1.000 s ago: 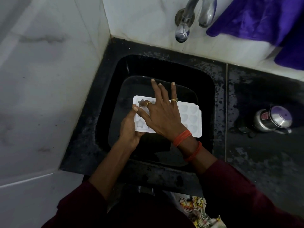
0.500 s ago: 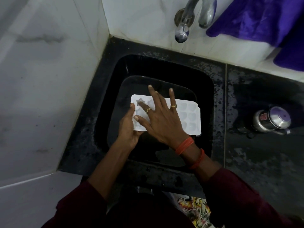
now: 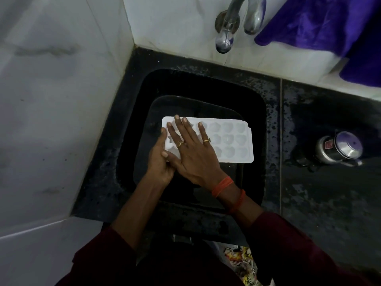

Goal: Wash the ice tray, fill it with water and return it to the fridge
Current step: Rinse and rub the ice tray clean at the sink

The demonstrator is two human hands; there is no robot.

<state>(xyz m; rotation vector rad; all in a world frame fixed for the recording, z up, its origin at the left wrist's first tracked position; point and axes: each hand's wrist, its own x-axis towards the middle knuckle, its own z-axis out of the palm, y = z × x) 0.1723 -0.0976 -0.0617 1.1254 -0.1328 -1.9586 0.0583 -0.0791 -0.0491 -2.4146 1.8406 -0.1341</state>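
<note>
A white ice tray [image 3: 231, 141] with heart-shaped cells is held level over a dark basin inside the black sink [image 3: 255, 124]. My left hand [image 3: 159, 162] grips the tray's left end, thumb along its edge. My right hand [image 3: 191, 149] lies flat on top of the tray's left half, fingers spread across the cells, two rings on it. The cells under my right hand are hidden. No water runs from the steel tap [image 3: 223, 41] above.
A purple cloth [image 3: 329, 27] hangs on the tiled wall at the upper right. A small steel pot with a lid [image 3: 340, 149] stands on the wet black counter to the right of the sink. White tiled wall closes in on the left.
My right hand has slid leftward and slightly back across the tray's top. The tray has levelled and shifted a little; my left hand still holds its left end.
</note>
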